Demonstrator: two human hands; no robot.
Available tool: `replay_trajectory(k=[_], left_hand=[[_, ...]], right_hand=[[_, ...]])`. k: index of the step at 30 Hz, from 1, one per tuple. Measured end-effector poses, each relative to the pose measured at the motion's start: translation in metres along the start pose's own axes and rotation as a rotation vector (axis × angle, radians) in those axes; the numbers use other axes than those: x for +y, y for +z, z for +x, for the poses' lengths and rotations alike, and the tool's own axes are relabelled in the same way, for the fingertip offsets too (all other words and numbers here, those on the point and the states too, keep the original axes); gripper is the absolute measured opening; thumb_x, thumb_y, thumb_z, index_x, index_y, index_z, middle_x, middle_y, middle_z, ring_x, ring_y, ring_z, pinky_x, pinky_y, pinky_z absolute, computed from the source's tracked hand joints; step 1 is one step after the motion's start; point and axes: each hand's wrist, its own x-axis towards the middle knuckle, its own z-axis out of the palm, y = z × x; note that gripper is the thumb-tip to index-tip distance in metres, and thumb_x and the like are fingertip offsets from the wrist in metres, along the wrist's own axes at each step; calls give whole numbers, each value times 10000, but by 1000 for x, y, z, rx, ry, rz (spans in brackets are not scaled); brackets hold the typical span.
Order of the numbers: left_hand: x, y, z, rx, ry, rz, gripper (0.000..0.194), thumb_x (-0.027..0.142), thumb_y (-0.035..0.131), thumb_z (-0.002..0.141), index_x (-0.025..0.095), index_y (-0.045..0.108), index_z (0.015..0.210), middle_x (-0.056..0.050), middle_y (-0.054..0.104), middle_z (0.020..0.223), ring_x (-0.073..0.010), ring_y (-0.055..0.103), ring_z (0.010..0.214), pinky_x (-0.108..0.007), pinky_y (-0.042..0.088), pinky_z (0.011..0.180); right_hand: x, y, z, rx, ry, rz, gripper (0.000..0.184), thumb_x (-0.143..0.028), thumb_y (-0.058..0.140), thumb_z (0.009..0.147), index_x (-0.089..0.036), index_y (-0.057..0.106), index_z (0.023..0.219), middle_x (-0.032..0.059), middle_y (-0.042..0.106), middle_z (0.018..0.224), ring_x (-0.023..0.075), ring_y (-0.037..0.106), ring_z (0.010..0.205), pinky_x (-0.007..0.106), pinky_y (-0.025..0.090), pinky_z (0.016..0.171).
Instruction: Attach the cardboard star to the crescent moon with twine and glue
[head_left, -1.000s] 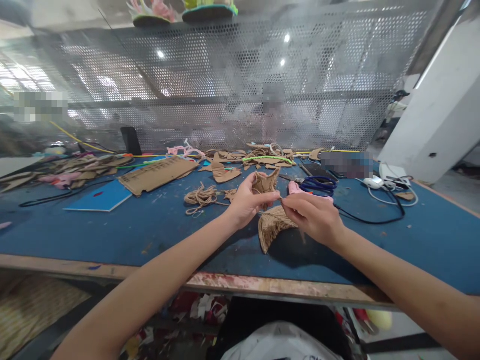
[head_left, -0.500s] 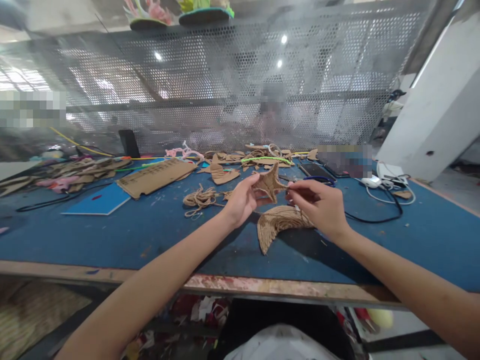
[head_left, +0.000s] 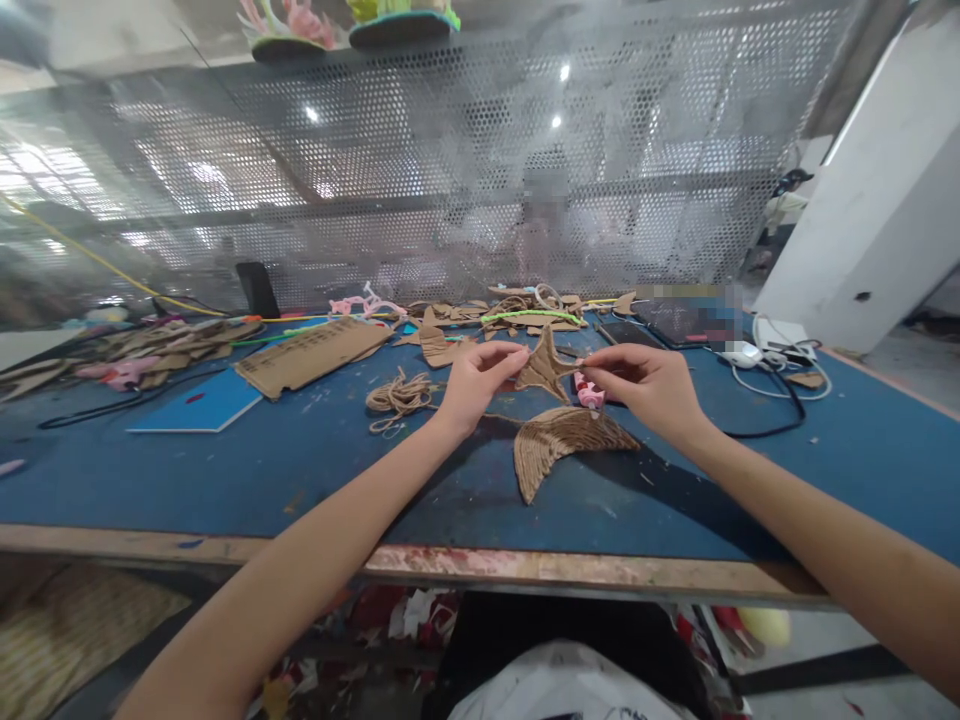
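Note:
A brown cardboard star (head_left: 546,370) with curved-in sides and twine along its edges is held up above the table. My left hand (head_left: 480,388) pinches its left side between thumb and fingers. My right hand (head_left: 654,388) is closed at the star's right tip; whether it grips the tip itself or twine there is hard to see. Below the star lies a curved, tail-like piece (head_left: 562,440) covered in rows of twine. A strand runs near it toward a loose twine bundle (head_left: 400,396). Just under the right fingertips sits a small pink-and-red object (head_left: 589,392).
The blue table (head_left: 450,510) has a cardboard sheet (head_left: 315,357) and a blue board (head_left: 196,402) on the left. Cardboard scraps (head_left: 450,315) line the back, before a perforated metal screen (head_left: 420,170). A white charger with cables (head_left: 742,353) lies right.
The star has turned and now shows its face flatter. My left fingers have shifted to its upper left edge. My right hand has drawn slightly right, uncovering the pink object.

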Motion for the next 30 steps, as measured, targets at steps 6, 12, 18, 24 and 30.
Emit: replay_trajectory(k=[6, 12, 18, 24, 30], left_hand=[[0, 1, -1, -19, -115, -161, 346, 379, 881, 495, 162, 738, 723, 7, 672, 639, -86, 602, 578, -199, 522, 566], [2, 3, -2, -66, -54, -306, 431, 445, 878, 477, 189, 757, 802, 22, 671, 616, -86, 616, 524, -199, 543, 518], [1, 1, 1, -27, 54, -285, 347, 418, 886, 469, 187, 751, 689, 33, 635, 535, -52, 556, 469, -145, 479, 477], [-3, 2, 2, 51, 166, -236, 376, 475, 866, 479, 178, 751, 679, 20, 651, 568, -60, 557, 515, -156, 446, 508], [-4, -2, 6, 25, 52, -285, 560, 678, 544, 775, 164, 757, 827, -58, 731, 778, -110, 616, 587, -210, 477, 537]], right_hand=[[0, 0, 0, 9, -24, 0, 138, -305, 742, 677, -192, 732, 755, 24, 727, 709, 151, 656, 603, 284, 549, 581], [3, 0, 5, -7, 236, 264, 240, -342, 813, 607, -194, 720, 771, 18, 727, 671, 157, 687, 603, 267, 572, 562], [5, 3, 3, -90, 276, 384, 285, -360, 849, 571, -182, 713, 747, 20, 727, 656, 135, 670, 557, 231, 537, 523], [8, 7, 2, -107, 237, 409, 269, -345, 847, 581, -178, 718, 746, 11, 711, 619, 112, 636, 524, 210, 474, 473], [10, 7, 1, -106, 229, 407, 272, -352, 844, 589, -181, 724, 763, 14, 706, 615, 120, 637, 530, 225, 475, 480]])
